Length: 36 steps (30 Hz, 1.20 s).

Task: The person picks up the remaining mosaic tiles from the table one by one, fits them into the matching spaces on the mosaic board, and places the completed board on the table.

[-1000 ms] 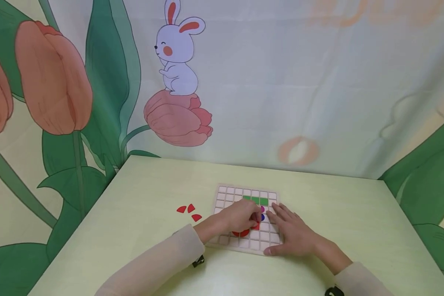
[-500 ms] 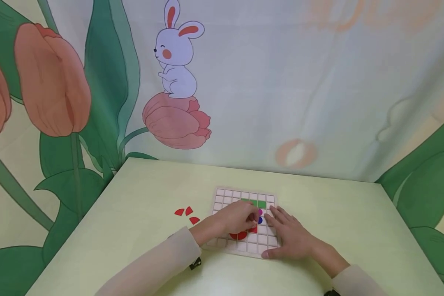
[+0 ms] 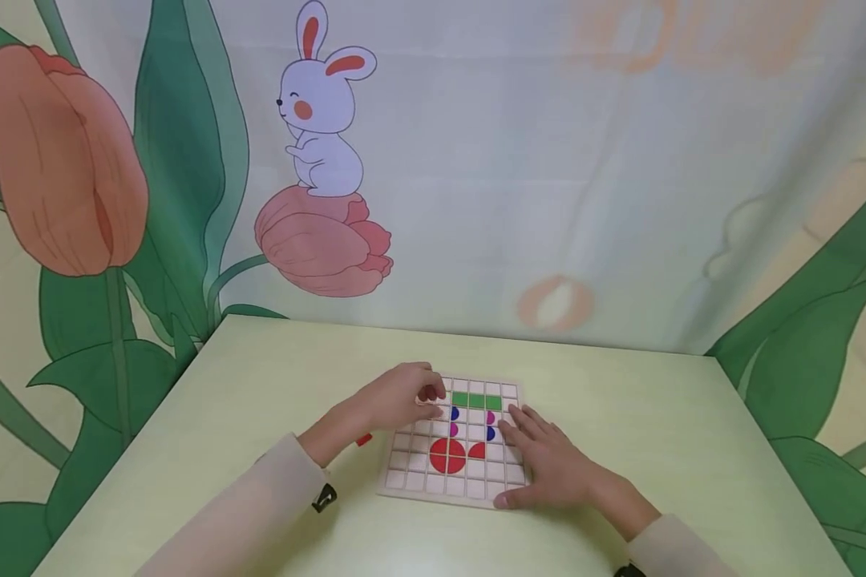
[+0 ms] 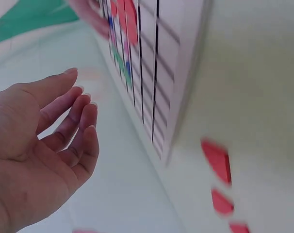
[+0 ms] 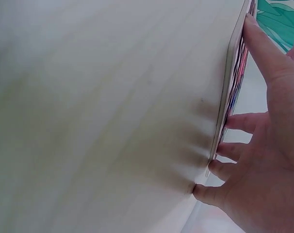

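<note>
A square board of white grid tiles (image 3: 413,481) lies on the table in the head view. On it are a green strip (image 3: 476,401), small blue and magenta half-round shapes, a red circle (image 3: 447,456) made of quarters, and a single red quarter tile (image 3: 478,451) beside it. My left hand (image 3: 402,398) hovers over the board's upper left, fingers loosely bent; the left wrist view shows nothing between thumb and fingers. My right hand (image 3: 559,461) rests along the board's right edge, fingers spread, thumb near the bottom corner.
Loose red quarter pieces (image 4: 216,161) lie on the table left of the board; in the head view my left arm hides most of them, leaving one red piece (image 3: 364,439) partly visible. A printed cloth (image 3: 476,200) with tulips and a rabbit hangs behind the table.
My left hand has lifted off the board's middle and moved left, uncovering the red, blue and magenta tiles. The right hand stays at the board's edge. The head view has shifted slightly.
</note>
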### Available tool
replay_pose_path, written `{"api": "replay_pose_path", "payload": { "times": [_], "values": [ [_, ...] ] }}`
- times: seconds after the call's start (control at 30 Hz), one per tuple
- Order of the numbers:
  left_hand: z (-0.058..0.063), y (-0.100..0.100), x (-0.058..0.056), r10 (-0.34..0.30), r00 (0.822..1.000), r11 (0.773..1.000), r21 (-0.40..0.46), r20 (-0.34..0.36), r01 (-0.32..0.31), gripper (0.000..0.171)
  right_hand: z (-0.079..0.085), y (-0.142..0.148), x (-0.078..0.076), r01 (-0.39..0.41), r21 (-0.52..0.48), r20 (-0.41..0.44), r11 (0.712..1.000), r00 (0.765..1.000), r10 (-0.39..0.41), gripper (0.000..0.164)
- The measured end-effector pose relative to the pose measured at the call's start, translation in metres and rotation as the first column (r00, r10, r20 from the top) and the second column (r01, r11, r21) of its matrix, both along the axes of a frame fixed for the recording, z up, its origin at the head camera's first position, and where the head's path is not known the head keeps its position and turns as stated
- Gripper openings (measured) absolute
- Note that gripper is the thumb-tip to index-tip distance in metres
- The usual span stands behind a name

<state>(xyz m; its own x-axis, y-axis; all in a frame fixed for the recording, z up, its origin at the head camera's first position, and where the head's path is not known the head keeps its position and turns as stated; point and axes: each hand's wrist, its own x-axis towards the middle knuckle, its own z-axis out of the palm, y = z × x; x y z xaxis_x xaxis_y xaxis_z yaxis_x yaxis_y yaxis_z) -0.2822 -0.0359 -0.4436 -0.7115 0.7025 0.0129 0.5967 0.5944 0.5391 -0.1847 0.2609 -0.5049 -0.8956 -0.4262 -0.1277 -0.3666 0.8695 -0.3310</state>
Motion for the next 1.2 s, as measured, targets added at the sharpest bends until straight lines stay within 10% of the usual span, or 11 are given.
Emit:
{"api": "replay_pose_path", "payload": {
  "times": [0.4,1.2],
  "values": [
    [0.017,-0.064,-0.02,0.176,0.984,0.984,-0.031,-0.015,-0.176,0.028,0.009,-0.001,0.003,0.005,0.001,0.001,1.0,1.0,-0.005,0.116],
    [-0.019,-0.135,-0.011,0.235,0.966,0.962,-0.167,0.107,-0.216,0.023,0.006,-0.004,0.002,0.024,0.005,0.03,1.0,0.999,-0.024,0.117]
  ]
}}
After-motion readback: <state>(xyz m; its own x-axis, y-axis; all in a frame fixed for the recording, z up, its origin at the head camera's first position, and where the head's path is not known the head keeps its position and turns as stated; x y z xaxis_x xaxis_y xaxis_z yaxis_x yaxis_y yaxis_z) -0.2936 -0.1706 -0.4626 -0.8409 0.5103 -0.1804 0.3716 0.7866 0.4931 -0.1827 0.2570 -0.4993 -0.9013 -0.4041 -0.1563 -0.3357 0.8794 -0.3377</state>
